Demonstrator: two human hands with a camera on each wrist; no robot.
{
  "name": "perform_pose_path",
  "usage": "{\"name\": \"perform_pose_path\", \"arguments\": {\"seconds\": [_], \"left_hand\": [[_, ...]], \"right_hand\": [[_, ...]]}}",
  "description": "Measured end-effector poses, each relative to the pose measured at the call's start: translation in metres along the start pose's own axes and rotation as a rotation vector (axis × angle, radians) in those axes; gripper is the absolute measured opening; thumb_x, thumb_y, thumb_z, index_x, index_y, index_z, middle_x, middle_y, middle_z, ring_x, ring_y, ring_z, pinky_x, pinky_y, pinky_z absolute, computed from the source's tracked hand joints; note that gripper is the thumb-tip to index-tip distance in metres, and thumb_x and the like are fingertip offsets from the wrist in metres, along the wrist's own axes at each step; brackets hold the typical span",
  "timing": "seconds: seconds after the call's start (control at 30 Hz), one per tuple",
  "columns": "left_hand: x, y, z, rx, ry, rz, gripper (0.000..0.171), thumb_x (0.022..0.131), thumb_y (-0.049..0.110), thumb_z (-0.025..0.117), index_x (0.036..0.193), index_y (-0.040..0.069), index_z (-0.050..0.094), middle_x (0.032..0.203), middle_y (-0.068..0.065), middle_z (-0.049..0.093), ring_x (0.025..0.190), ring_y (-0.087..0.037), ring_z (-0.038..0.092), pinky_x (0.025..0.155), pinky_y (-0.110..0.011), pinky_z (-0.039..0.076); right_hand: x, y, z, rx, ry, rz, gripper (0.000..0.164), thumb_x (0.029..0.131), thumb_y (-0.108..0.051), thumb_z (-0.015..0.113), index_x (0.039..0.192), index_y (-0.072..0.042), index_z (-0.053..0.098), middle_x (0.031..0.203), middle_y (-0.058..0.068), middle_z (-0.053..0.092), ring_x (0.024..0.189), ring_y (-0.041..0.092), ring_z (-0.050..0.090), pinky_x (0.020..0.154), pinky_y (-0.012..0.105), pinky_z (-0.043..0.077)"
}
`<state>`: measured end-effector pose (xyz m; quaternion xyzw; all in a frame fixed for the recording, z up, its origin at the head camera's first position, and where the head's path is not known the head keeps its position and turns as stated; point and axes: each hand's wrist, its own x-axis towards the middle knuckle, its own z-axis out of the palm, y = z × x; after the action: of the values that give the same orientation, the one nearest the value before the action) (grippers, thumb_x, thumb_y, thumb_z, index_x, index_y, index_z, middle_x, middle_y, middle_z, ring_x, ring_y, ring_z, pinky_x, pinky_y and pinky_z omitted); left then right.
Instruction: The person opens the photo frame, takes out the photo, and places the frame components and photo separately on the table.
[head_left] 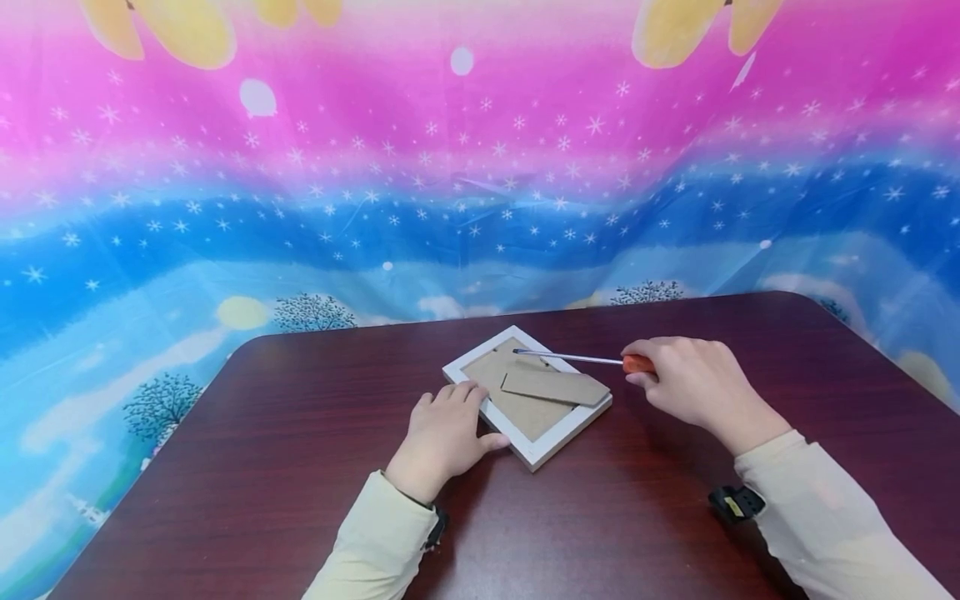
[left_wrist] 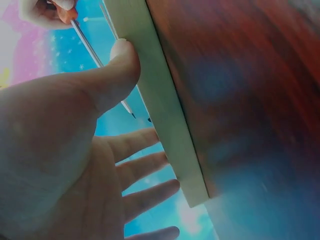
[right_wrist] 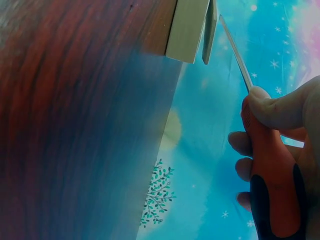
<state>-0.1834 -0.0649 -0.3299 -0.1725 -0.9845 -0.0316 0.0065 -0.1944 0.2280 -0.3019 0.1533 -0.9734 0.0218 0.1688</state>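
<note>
A white picture frame [head_left: 534,448] lies face down on the table, its brown backing board [head_left: 536,417] showing. From the board a flat easel leg [head_left: 555,387] slants to the right. My left hand [head_left: 444,435] rests along the frame's near left edge; in the left wrist view the thumb [left_wrist: 125,65] touches its side and the fingers spread out straight. In my right hand [head_left: 697,379] I grip a screwdriver [right_wrist: 274,170] by its orange and black handle. Its metal shaft points left, and the tip is over the board near the far edge; whether it touches, I cannot tell.
The dark red-brown wooden table [head_left: 285,475] extends around the frame on all sides. Behind it hangs a pink and blue cloth [head_left: 480,167] with snowflakes and trees. A black strap device [head_left: 737,503] sits at the right wrist, by the cream sleeve [head_left: 817,492].
</note>
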Motion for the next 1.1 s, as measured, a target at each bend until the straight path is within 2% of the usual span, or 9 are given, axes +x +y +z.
{"name": "perform_pose_path", "arguments": {"seconds": [0.67, 0.97, 1.1], "left_hand": [[-0.004, 0.007, -0.001, 0.057, -0.006, -0.017, 0.072, 0.082, 0.061, 0.054, 0.135, 0.013, 0.047, 0.140, -0.007, 0.051, 0.128, -0.026, 0.044, 0.105, -0.053, 0.038], [-0.007, 0.015, -0.005, 0.121, -0.001, -0.042, 0.074, 0.080, 0.064, 0.054, 0.130, 0.009, 0.051, 0.134, -0.009, 0.055, 0.126, -0.030, 0.045, 0.111, -0.052, 0.031], [-0.009, 0.024, -0.004, 0.175, -0.003, -0.061, 0.078, 0.080, 0.066, 0.052, 0.131, 0.008, 0.050, 0.133, -0.010, 0.056, 0.124, -0.030, 0.048, 0.109, -0.051, 0.034]], "right_hand": [[-0.003, 0.034, -0.011, 0.035, -0.069, 0.107, 0.036, 0.081, -0.030, 0.067, 0.112, -0.013, 0.067, 0.071, 0.006, 0.065, 0.057, 0.019, 0.047, 0.042, 0.031, 0.036], [-0.003, 0.039, -0.011, 0.030, -0.071, 0.114, 0.035, 0.080, -0.029, 0.067, 0.111, -0.012, 0.067, 0.071, 0.007, 0.066, 0.057, 0.019, 0.047, 0.042, 0.032, 0.037], [-0.003, 0.038, -0.010, 0.035, -0.087, 0.116, 0.035, 0.081, -0.029, 0.066, 0.111, -0.012, 0.067, 0.070, 0.005, 0.064, 0.057, 0.019, 0.046, 0.042, 0.031, 0.036]]}}
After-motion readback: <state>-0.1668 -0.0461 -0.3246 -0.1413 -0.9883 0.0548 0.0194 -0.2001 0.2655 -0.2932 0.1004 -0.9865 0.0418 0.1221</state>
